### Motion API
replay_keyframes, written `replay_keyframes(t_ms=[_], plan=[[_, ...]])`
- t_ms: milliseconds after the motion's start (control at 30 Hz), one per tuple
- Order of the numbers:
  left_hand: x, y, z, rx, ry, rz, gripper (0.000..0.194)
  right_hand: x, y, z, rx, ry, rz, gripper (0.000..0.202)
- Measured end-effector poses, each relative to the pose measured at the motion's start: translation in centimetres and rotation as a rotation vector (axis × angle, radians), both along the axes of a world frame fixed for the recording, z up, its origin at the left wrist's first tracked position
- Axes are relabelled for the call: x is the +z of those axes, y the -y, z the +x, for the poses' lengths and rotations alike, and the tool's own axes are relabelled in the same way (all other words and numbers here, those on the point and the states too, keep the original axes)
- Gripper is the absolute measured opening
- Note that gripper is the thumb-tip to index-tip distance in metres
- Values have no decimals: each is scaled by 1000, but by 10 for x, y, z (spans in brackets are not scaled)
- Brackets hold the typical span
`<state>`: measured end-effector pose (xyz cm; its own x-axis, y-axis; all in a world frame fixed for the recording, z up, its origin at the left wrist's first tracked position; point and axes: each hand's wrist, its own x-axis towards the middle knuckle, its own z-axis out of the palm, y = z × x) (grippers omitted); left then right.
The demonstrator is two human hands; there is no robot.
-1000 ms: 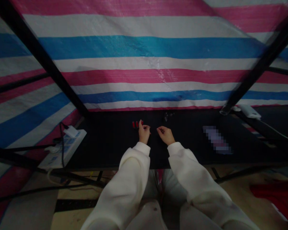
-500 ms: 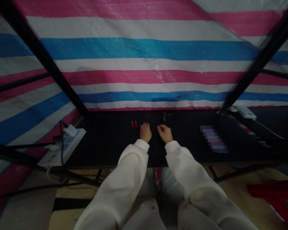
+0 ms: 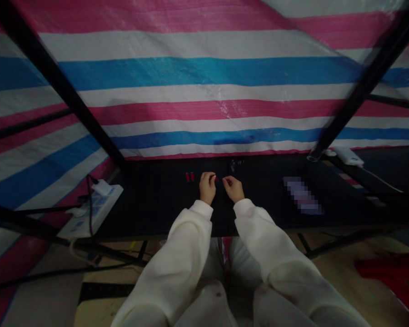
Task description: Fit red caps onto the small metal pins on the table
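Observation:
My left hand [image 3: 207, 187] is closed in a pinch above the black table. From its fingertips a small red piece [image 3: 216, 178] sticks out toward my right hand. My right hand [image 3: 234, 188] is just to the right, thumb and fingers pressed together; whatever it may hold is too small to make out. Left of my left hand, two short red cylinder-like pieces [image 3: 190, 177] lie side by side on the table. Beyond my right hand sits a small dark cluster [image 3: 231, 166] with shiny bits, and several tiny pale pieces [image 3: 240, 162] lie beside it.
The black table [image 3: 150, 200] runs up to a striped plastic sheet [image 3: 191, 104]. A white power strip [image 3: 105, 204] with plugs and cables is at the left edge. To the right lies a blurred-out phone-like object [image 3: 301, 195]. Black frame posts [image 3: 354, 91] slant at both sides.
My left hand has turned and its fingers have come together, and a red piece now shows at its fingertips. My right hand stays pinched in nearly the same place.

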<state>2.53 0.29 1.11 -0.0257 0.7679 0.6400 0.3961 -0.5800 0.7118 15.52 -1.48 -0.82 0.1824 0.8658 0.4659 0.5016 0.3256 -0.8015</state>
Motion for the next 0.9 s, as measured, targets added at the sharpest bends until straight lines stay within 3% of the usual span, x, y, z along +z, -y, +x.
replay_keyframes(t_ms=[167, 300, 400, 467, 900], plan=[[-10, -4, -2, -101, 451, -275, 20, 6, 5, -2, 1, 18, 9, 35], [-12, -3, -2, -352, 686, -521, 28, 10, 9, -1, -20, 36, -22, 38], [-10, 0, -1, -542, 692, -657, 33, 13, 11, 0, -49, 35, -27, 39], [-10, 1, -1, -601, 673, -690, 34, 14, 12, 1, -70, 38, -21, 40], [-15, 0, 0, -634, 581, -687, 35, 11, 11, 3, -151, 72, 2, 45]])
